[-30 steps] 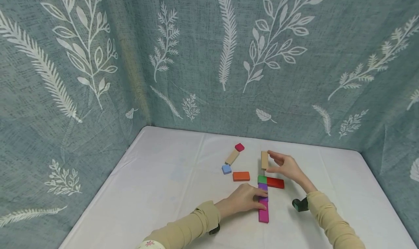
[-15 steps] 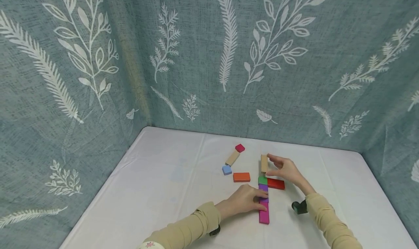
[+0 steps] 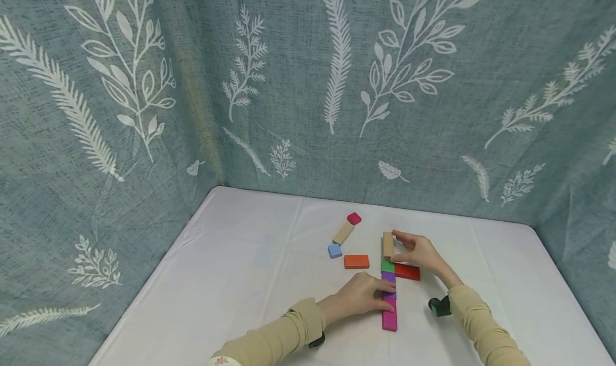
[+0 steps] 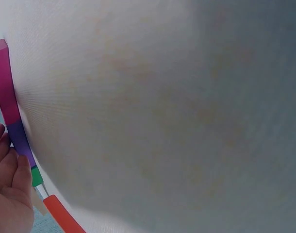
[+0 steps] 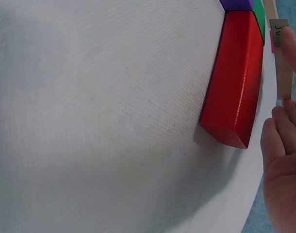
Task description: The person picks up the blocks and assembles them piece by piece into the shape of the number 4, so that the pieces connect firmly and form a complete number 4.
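Note:
In the head view, my right hand (image 3: 420,251) pinches a plain wooden block (image 3: 388,245) by its two ends. The block is close over the far end of a row of blocks, beside the green block (image 3: 387,266). In the right wrist view, dark marks show on the end of this wooden block (image 5: 284,73) near the thumb. My left hand (image 3: 360,295) rests on the row, fingers over the purple block (image 3: 388,277) and thumb on the magenta block (image 3: 390,321). A red block (image 3: 407,272) lies crosswise against the green one.
Left of the row lie an orange block (image 3: 356,262), a small blue block (image 3: 335,251), another wooden block (image 3: 344,233) and a small crimson block (image 3: 354,218). All are on a white-covered table (image 3: 250,248). A patterned curtain (image 3: 298,88) hangs behind.
My right hand has brought the wooden block toward me, closer to the green block. The left hand stays on the purple and magenta blocks.

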Available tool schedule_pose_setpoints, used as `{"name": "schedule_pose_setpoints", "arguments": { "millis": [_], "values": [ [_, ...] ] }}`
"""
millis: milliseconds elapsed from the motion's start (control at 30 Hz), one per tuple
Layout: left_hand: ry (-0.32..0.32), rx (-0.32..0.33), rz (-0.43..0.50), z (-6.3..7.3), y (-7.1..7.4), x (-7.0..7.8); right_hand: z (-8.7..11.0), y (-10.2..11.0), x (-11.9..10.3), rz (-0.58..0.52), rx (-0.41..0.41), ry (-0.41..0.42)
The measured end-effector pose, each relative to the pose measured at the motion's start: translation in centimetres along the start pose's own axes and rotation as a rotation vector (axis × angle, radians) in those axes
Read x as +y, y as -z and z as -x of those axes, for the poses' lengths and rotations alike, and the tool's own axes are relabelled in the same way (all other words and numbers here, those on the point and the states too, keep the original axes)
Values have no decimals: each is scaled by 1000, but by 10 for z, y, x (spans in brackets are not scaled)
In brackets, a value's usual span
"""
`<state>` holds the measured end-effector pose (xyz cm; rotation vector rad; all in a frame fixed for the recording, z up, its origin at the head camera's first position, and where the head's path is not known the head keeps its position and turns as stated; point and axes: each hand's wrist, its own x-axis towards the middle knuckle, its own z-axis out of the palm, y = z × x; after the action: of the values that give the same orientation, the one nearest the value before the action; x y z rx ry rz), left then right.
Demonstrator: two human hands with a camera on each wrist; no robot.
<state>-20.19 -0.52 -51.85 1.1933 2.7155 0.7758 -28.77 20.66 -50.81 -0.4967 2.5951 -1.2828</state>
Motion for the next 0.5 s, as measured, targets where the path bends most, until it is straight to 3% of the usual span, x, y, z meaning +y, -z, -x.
{"name": "schedule_pose_setpoints", "arguments": {
  "millis": [500],
  "values": [
    [-11, 10, -18, 2, 1, 2, -1, -4, 3, 49, -3, 15]
  ]
}}
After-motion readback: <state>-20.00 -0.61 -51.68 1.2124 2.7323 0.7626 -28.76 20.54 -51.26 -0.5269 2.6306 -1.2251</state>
